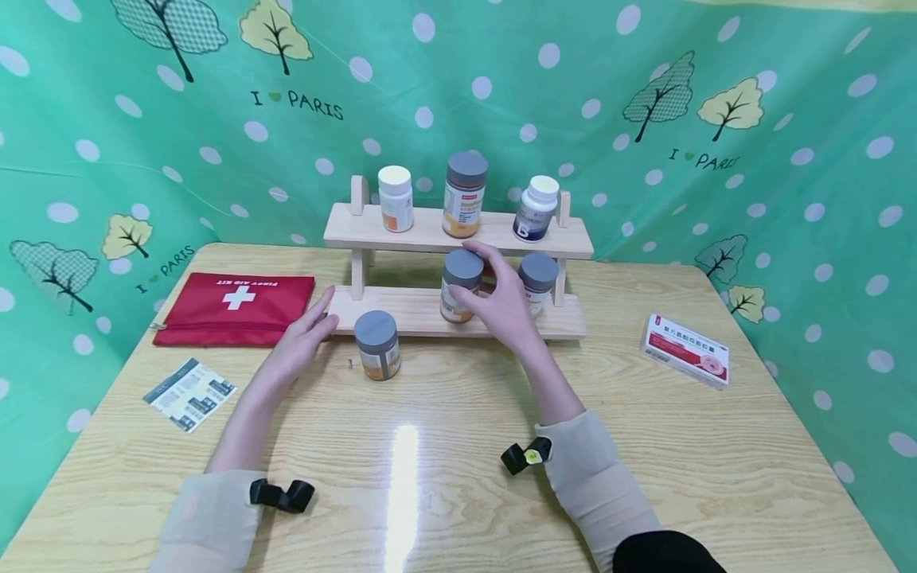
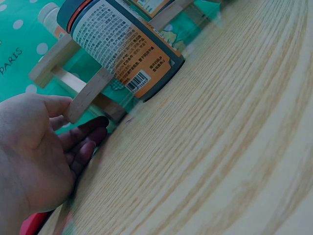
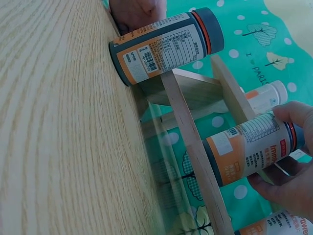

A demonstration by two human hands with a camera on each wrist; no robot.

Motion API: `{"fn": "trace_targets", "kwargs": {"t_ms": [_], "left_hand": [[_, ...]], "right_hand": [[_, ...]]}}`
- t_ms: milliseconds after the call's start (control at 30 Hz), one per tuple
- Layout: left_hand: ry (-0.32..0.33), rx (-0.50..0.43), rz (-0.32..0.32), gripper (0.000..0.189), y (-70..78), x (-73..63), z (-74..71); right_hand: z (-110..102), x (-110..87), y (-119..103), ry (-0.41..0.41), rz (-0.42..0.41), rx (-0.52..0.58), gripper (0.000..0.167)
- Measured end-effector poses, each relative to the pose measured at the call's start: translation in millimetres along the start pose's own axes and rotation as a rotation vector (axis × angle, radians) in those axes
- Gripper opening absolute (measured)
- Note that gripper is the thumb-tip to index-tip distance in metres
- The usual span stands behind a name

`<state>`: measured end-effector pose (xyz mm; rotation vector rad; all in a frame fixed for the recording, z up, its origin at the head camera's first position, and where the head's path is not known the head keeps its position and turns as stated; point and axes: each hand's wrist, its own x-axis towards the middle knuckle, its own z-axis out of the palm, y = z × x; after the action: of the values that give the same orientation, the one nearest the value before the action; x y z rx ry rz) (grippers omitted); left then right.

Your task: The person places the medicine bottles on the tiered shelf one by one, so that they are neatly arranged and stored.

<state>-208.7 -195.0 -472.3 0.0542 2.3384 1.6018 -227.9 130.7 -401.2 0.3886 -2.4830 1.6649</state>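
Observation:
On the lower board of a two-tier wooden shelf, my right hand holds a grey-capped supplement bottle between thumb and fingers, near its cap. The right wrist view shows this bottle's orange and white label, with its base at the board. My left hand touches the left end of the lower board, thumb at its corner and the other fingers extended below. Another grey-capped bottle stands on the table in front of the shelf. A third stands on the lower board, partly behind my right hand.
The upper board carries a white-capped bottle, a larger grey-capped bottle and a dark-blue-labelled bottle. A red first aid pouch and a printed card lie left, a medicine box right. Behind hangs a green curtain.

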Motion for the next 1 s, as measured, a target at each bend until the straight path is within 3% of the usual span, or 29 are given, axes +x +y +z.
{"fn": "trace_targets", "kwargs": {"t_ms": [600,1000], "left_hand": [[0.004,-0.006,-0.012,0.068,0.5,-1.8,-0.2],[0.007,-0.014,-0.007,0.069,0.9,-1.3,0.5]], "right_hand": [[-1.3,0.1,-0.4,0.002,-0.020,0.021,0.065],[-3.5,-3.8,-16.9,0.101,-0.258,0.172,0.055]]}}
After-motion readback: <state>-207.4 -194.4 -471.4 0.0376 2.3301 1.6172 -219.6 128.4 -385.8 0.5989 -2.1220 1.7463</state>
